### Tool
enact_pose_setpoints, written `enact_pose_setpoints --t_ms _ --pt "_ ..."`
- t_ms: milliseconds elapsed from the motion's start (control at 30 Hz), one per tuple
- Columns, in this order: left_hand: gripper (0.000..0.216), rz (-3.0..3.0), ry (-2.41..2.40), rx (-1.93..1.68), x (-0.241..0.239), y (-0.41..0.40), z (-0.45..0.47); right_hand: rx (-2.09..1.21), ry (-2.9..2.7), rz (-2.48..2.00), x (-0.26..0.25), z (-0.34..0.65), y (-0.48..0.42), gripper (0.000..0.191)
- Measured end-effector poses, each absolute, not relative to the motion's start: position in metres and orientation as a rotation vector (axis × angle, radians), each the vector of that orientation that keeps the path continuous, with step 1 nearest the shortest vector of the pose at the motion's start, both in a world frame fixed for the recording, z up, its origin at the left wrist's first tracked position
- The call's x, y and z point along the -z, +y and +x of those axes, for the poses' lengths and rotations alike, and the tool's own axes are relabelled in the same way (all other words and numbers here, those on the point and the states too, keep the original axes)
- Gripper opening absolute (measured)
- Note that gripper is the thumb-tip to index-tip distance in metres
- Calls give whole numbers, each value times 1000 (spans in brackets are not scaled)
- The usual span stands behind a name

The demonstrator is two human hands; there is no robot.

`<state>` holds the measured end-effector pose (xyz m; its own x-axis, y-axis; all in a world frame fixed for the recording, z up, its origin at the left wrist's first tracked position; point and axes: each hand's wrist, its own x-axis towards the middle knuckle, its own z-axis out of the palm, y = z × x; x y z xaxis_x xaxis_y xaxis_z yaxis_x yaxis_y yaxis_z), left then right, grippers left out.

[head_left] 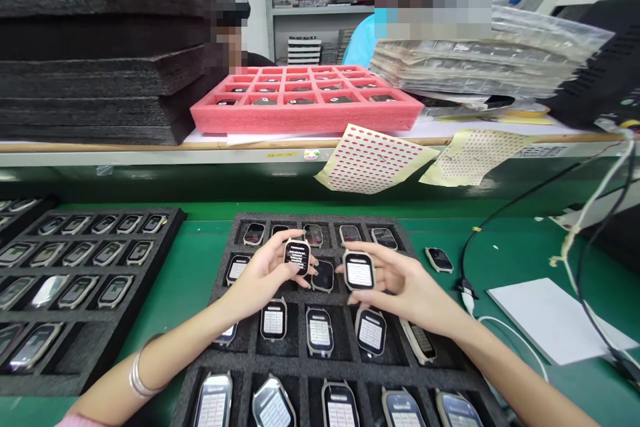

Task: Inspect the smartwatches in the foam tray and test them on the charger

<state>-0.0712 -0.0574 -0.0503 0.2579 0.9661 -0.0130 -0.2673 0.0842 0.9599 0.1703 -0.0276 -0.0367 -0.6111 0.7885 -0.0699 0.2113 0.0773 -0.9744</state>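
Note:
My left hand [263,277] grips a smartwatch body with a dark lit screen [297,256], fingers wrapped round its edges. My right hand [400,280] pinches a second smartwatch body with a white lit screen [359,271]. Both hands hover over the upper rows of a black foam tray [300,340] that lies on the green mat [195,267] and holds several watch bodies, many with lit screens. One dark watch [324,275] sits in a slot between my two hands.
A second black foam tray of watches [165,240] lies to the left. A loose watch [439,259], cables [467,293] and a white sheet [555,317] lie to the right. On the shelf behind stand a red foam tray [305,117], black foam stacks, sticker sheets [373,160]; two people sit beyond.

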Motion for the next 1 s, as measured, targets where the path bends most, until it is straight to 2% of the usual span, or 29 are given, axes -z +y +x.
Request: enact_pose_setpoints --t_ms 133,233,400,567,733,833,900,1000 --pt "39 1075 799 -1097 54 -56 -70 -866 -2311 -1185 39 216 -19 43" --pt "38 1076 792 -1088 57 -54 -70 -657 -2451 -1199 47 246 -10 42" --pt "35 1084 822 -1070 56 -53 -70 -525 -2584 -1222 53 262 -5 54" --pt "35 1078 898 -1059 49 -56 -69 -454 -2618 -1025 41 235 -6 29" --pt "35 1108 897 -1051 49 -58 -72 -344 -2791 -1004 48 195 -10 26" --pt "47 1138 907 -1056 54 -57 -76 -288 -2739 -1138 58 181 -15 24" --pt "51 1140 920 -1057 57 -57 -79 -346 -2668 -1247 61 177 -18 24" --pt "44 1145 941 -1076 60 -55 -81 -517 -2558 -1355 62 175 -20 27"
